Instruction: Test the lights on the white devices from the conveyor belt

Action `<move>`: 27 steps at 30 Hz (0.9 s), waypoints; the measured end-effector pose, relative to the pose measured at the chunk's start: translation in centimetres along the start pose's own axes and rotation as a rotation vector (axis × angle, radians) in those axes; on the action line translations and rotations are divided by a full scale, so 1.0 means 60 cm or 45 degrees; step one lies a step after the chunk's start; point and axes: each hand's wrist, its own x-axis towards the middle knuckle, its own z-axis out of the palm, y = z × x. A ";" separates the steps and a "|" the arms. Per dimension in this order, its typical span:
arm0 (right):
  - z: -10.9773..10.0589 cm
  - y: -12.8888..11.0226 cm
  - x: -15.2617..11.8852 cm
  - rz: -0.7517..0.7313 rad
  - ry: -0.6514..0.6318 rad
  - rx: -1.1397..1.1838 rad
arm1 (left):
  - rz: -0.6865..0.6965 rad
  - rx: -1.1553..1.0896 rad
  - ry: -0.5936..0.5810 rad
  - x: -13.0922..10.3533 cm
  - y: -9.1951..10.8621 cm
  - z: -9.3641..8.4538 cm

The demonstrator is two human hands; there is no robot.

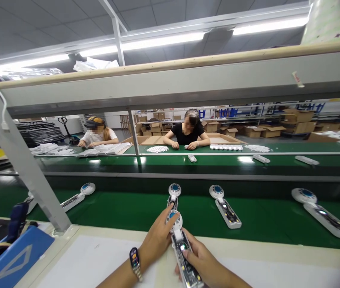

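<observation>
In the head view, my right hand [201, 258] is closed round the body of a white device [184, 266] with an exposed circuit board, its thumb beside a lit spot. My left hand [159, 236] has its fingers at the round blue-and-white head of this device. One left fingertip reaches over a second device [174, 189], which lies behind on the green belt [196, 212]. Whether that finger touches it, I cannot tell. A dark smart band is on my left wrist.
Similar devices lie on the belt at the right [228, 214] and left [74, 202]. A slanted metal post [34, 160] and blue bin [16, 256] stand at the left. Two people work across the belts. A shelf beam [170, 84] crosses above.
</observation>
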 end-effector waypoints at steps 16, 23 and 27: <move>-0.020 0.036 0.009 -0.127 -0.068 0.121 | -0.021 0.097 0.021 0.002 0.006 -0.004; -0.010 0.022 0.007 -0.075 -0.011 0.060 | -0.014 0.079 0.025 0.002 0.006 -0.005; -0.009 0.020 0.005 -0.088 -0.019 0.003 | -0.010 0.054 0.026 0.001 0.005 -0.005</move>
